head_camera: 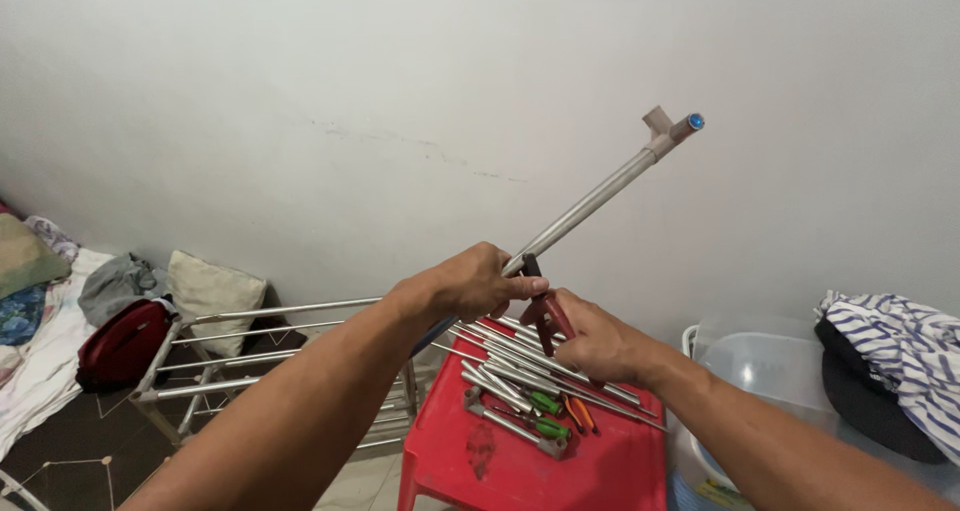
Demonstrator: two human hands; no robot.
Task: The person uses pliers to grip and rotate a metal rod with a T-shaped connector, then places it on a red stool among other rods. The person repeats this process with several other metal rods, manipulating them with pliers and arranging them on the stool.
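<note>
**Two hands work pliers on a metal tube above a red stool**

Both forearms reach forward from the bottom of the view and meet near the middle. The left hand [478,283] comes in from the lower left, its back turned up, and its fingers are curled tight around a silver metal tube [590,203]. The tube slants up and to the right from this grip, ending in a beige plastic connector [662,129] with a blue-capped tip, high against the pale wall [300,91]. A dark blue length of the tube shows just below the left wrist.

The right hand [598,343] enters from the lower right with the wrist bent slightly inward. Its fingers are closed around the red handles of a pair of pliers [545,316], whose dark head points up and touches the tube just beside the left hand's fingertips.

Directly below the hands stands a red plastic stool [520,461], its top carrying a heap of more silver tubes [510,366] and screwdrivers with green and orange handles [560,411]. A metal drying rack [260,356] lies to the left, with a red bag [125,343] beside it. A clear plastic tub [765,361] sits to the right.
</note>
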